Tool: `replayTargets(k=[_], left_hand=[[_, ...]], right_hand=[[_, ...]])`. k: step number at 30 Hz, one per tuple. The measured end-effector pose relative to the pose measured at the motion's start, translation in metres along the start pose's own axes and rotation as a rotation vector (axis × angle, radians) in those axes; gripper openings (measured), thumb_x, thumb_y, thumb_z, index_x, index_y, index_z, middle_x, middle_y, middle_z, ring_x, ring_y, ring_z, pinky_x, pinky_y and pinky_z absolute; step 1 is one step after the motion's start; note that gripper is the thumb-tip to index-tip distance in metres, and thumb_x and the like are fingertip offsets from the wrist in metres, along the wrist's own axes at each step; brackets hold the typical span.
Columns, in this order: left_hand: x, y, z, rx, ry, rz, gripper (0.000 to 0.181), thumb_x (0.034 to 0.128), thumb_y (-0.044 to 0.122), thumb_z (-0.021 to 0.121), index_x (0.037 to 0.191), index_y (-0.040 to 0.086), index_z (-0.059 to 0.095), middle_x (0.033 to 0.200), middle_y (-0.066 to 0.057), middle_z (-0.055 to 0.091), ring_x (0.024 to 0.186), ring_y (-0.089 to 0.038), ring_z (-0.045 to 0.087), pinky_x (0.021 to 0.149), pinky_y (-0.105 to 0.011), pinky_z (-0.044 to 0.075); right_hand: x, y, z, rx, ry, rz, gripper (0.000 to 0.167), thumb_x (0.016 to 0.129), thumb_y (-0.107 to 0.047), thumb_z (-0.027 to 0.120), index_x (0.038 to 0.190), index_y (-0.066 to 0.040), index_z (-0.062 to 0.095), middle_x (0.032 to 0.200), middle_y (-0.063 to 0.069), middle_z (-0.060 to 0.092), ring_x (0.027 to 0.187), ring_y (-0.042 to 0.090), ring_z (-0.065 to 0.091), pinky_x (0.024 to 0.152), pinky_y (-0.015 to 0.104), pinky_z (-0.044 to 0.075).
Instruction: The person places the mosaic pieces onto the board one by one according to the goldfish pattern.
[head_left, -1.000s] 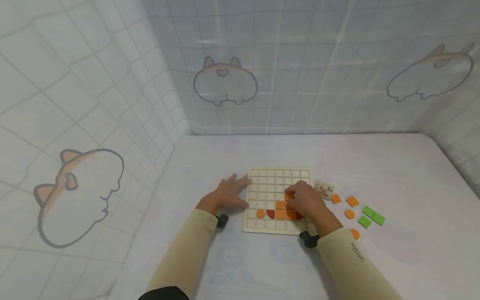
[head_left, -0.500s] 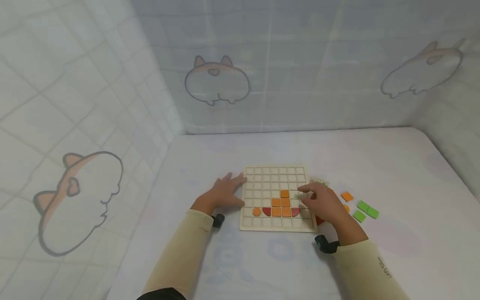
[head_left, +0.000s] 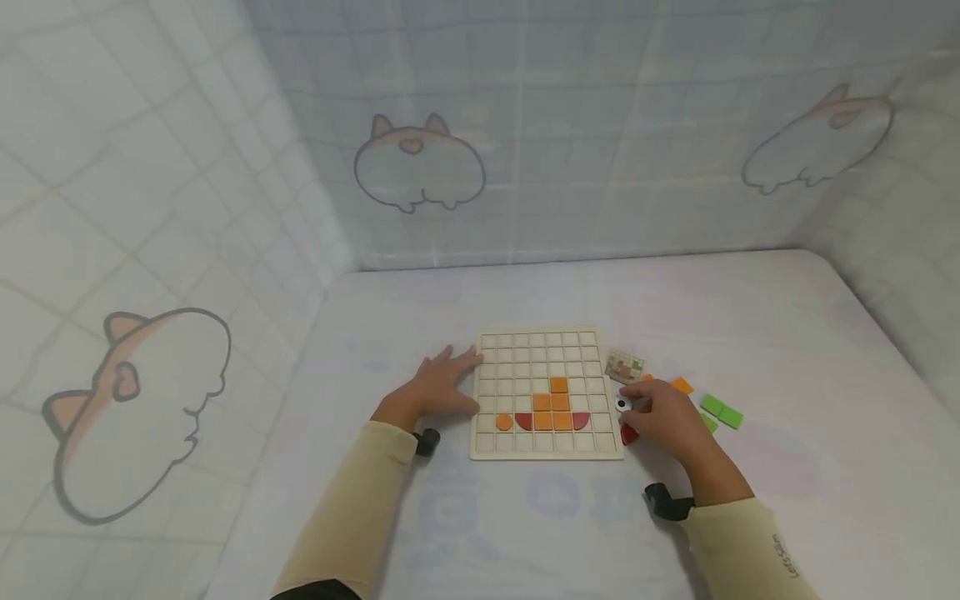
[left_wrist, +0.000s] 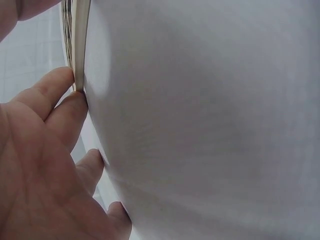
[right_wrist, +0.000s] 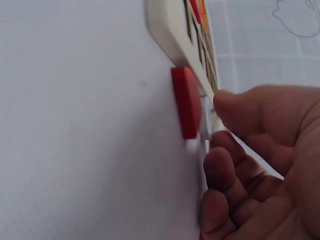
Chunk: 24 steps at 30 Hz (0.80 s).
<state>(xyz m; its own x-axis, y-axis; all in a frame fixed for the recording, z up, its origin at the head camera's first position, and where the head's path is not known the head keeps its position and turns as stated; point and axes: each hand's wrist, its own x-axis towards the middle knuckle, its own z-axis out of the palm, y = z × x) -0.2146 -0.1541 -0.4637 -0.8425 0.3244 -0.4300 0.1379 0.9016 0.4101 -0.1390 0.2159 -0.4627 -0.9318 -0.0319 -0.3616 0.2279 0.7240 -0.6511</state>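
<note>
A pale wooden grid board (head_left: 506, 348) lies on the table. Several orange square tiles (head_left: 552, 402) form a stepped stack on it, flanked by two red curved tiles (head_left: 523, 421), with an orange round tile (head_left: 504, 422) further left. My left hand (head_left: 438, 390) has its fingers spread, touching the board's left edge. Just off the right edge, my right hand (head_left: 667, 417) has thumb and index finger apart at a white disc with a black dot (head_left: 622, 404). A red tile (right_wrist: 186, 102) lies beside that disc in the right wrist view.
A small patterned card (head_left: 625, 365) lies at the board's upper right. Green square tiles (head_left: 729, 417) and orange tiles (head_left: 682, 385) are scattered behind and beside my right hand, which partly hides them. A tile-patterned cloth screen (head_left: 555, 167) stands behind the table.
My right hand has left the top orange square tile on the board and moved right to the white disc. The left hand has stayed at the board's edge. The head view has shifted slightly.
</note>
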Motion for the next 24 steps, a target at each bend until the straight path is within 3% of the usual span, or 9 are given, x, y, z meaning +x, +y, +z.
replayTargets(k=[9,15,24], left_hand=[[0.001,0.002,0.006,0.006,0.010,-0.007,0.092,0.0770,0.040,0.074,0.159,0.037,0.032,0.169,0.017,0.017,0.160,-0.023,0.002,0.129,-0.055,0.003],[-0.002,0.005,0.004,-0.014,0.011,0.001,0.093,0.0763,0.039,0.074,0.159,0.035,0.033,0.169,0.015,0.018,0.160,-0.024,0.001,0.129,-0.054,0.001],[-0.003,0.008,0.005,-0.031,0.003,-0.011,0.092,0.0759,0.038,0.073,0.159,0.036,0.034,0.169,0.016,0.018,0.160,-0.024,0.001,0.129,-0.055,0.001]], right_hand=[[0.002,-0.002,0.003,-0.093,0.022,0.001,0.043,0.089,-0.016,0.072,0.129,-0.003,0.068,0.113,0.013,0.070,0.097,0.024,0.063,0.078,0.038,0.056],[0.002,-0.002,0.001,-0.149,0.028,0.014,0.040,0.088,-0.019,0.071,0.124,-0.001,0.070,0.109,0.013,0.071,0.095,0.025,0.062,0.079,0.041,0.056],[0.000,-0.014,0.004,-0.091,0.052,-0.003,0.042,0.090,-0.028,0.072,0.126,-0.005,0.069,0.116,0.015,0.068,0.102,0.028,0.063,0.082,0.043,0.057]])
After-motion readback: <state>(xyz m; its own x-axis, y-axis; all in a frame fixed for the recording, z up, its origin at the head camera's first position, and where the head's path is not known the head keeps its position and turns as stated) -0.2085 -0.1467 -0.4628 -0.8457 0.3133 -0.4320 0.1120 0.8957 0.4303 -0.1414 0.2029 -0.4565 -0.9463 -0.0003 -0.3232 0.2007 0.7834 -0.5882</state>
